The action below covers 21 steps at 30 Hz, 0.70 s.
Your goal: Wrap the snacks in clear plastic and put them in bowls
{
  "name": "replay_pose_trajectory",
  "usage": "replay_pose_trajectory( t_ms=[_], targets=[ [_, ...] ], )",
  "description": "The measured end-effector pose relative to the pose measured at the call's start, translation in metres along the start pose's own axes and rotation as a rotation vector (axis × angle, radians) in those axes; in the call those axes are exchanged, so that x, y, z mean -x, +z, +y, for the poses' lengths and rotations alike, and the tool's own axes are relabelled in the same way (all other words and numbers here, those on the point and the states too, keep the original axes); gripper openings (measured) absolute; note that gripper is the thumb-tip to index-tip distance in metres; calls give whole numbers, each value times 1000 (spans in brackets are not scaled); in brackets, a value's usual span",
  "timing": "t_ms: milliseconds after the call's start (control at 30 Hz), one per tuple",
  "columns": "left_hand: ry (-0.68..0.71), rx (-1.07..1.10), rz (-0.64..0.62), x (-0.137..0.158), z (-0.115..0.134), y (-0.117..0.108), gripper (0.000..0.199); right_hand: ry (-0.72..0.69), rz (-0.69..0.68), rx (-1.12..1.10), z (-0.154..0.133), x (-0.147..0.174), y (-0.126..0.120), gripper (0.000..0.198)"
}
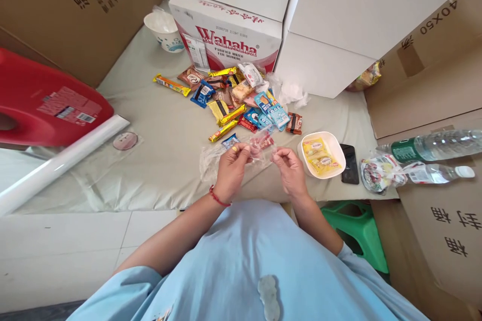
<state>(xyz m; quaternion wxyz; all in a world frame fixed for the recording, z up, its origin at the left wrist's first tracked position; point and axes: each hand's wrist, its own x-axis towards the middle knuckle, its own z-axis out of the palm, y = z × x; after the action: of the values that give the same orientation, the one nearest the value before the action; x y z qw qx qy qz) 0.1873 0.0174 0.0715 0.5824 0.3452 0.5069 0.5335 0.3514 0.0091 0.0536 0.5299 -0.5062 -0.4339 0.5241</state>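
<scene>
My left hand (232, 168), with a red cord on the wrist, pinches the edge of a clear plastic bag (211, 161) between thumb and fingers. Opposite it, my right hand (291, 173) is closed in a pinch on the same thin plastic, a short way to the right. The bag lies crumpled on the cloth-covered table (161, 165). Just beyond my hands is a heap of wrapped snacks (241, 93), with a red packet (262, 139) nearest. To the right of my right hand stands a white bowl (340, 153) holding yellow packets (321, 160).
A black phone (350, 165) lies beside the bowl, with plastic bottles (444, 145) farther right. At the back are a Wahaha carton (229, 40) and a paper tub (163, 32). A red jug (48, 105) and white roll (64, 163) sit left; a green stool (363, 233) is below.
</scene>
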Motion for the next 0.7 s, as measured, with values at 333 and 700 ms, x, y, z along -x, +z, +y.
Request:
replay_pose_trajectory(
  t_ms=[333, 700],
  targets=[
    [-88, 115, 83, -21, 54, -88, 35, 223, -41, -271, -28, -32, -23, 41],
    [3, -310, 592, -40, 38, -189, 33, 166, -237, 92, 7, -31, 16, 20]
  ],
)
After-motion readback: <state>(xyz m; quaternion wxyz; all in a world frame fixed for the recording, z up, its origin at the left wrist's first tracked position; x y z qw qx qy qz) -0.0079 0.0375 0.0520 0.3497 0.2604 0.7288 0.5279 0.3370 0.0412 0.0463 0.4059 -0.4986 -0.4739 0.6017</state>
